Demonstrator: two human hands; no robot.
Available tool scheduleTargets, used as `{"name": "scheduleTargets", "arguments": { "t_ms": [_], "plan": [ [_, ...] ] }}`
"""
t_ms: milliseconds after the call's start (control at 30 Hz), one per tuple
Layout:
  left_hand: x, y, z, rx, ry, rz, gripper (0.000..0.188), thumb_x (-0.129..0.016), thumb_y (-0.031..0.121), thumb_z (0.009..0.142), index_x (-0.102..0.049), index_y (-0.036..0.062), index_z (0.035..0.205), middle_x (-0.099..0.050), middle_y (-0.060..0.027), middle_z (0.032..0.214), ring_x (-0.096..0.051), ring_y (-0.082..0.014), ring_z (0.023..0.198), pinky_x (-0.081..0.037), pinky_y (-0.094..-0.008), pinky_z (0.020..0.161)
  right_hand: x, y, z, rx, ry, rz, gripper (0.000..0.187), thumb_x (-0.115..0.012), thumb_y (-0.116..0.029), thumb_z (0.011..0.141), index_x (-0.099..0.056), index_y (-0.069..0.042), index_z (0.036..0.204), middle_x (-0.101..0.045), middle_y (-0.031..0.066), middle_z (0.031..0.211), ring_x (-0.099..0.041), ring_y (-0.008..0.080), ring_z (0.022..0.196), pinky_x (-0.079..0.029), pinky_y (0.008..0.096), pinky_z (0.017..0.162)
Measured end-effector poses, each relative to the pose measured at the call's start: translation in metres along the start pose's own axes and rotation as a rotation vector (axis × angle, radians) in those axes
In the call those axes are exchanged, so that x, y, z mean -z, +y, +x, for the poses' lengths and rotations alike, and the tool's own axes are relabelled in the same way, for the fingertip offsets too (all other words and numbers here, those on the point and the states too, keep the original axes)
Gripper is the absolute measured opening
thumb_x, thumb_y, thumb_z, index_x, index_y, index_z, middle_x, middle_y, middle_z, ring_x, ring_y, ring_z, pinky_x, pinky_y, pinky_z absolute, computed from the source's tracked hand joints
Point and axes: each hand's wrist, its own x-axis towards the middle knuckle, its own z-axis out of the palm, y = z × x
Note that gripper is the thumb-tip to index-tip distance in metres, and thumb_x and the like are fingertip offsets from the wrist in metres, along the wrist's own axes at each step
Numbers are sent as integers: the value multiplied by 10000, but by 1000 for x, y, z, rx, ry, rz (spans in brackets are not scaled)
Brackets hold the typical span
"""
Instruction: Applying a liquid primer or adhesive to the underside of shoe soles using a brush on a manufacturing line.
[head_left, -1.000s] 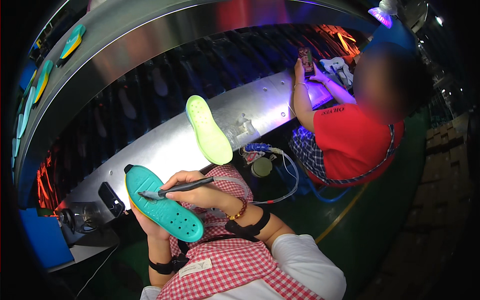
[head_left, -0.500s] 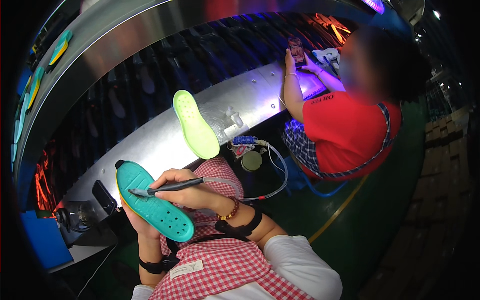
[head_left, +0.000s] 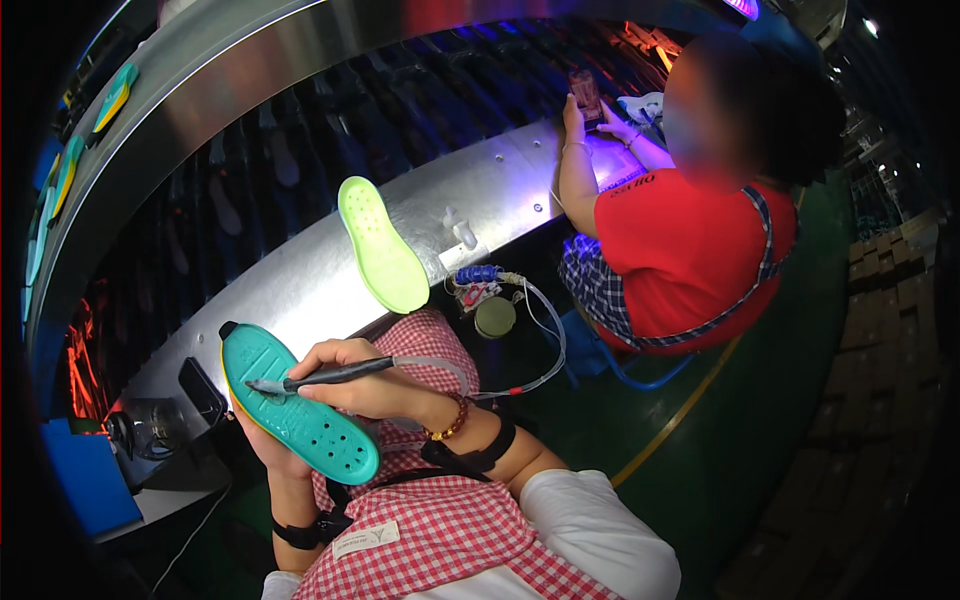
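A teal shoe sole (head_left: 286, 425) with a yellow edge, a black tip and several small holes lies across my left hand (head_left: 268, 446). That hand is closed around it from below, and most of its fingers are hidden under the sole. My right hand (head_left: 362, 388) grips a black-handled brush (head_left: 346, 372) fed by a clear hose. The brush's bristles touch the inner face of the sole near its black-tipped end. Beyond my hands, a lime-green shoe sole (head_left: 382, 250) rests on the metal ledge (head_left: 290, 295), with small holes at its far end.
A curved machine (head_left: 225, 85) with a dark conveyor runs along the far side, with several teal soles (head_left: 118, 98) on its upper rim. At the right sits a person in red (head_left: 690, 260), holding a phone (head_left: 585, 97). A round container (head_left: 495, 317) stands near the hose.
The whole view has shifted slightly, so things sit a little further left. The brush tip remains on the sole in about the same area, and both hands keep their hold.
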Motion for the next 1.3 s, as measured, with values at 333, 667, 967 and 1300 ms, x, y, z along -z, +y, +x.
{"name": "scheduleTargets", "arguments": {
  "t_ms": [333,667,967,1300],
  "plan": [
    [1,1,6,46,-25,8,526,-312,515,883,-480,102,1162,-545,-90,1105,-563,-238,948,-477,-381,815,2,-1,1,-47,15,47,192,-601,-47,772,-586,15,954,-585,41,808,-517,41,615,-423,179,532],
    [7,5,13,-11,74,-89,483,-354,485,885,-503,92,1123,-555,-85,1078,-565,-220,918,-487,-358,784,-5,6,18,-180,-7,100,163,-604,-59,767,-588,8,915,-593,49,800,-535,73,709,-445,213,620],
    [27,7,27,88,6,-289,519,-321,533,870,-519,119,1110,-573,-80,1048,-571,-227,894,-477,-372,780,-12,26,26,-164,35,-21,189,-598,-39,781,-577,9,963,-600,57,877,-549,81,772,-457,209,676],
    [41,19,23,21,188,-311,471,-347,494,880,-511,117,1111,-559,-73,1048,-553,-202,917,-458,-347,812,-22,36,41,-144,-37,-125,192,-603,24,758,-588,-6,948,-595,116,987,-563,187,959,-434,292,859]
  ]
}}
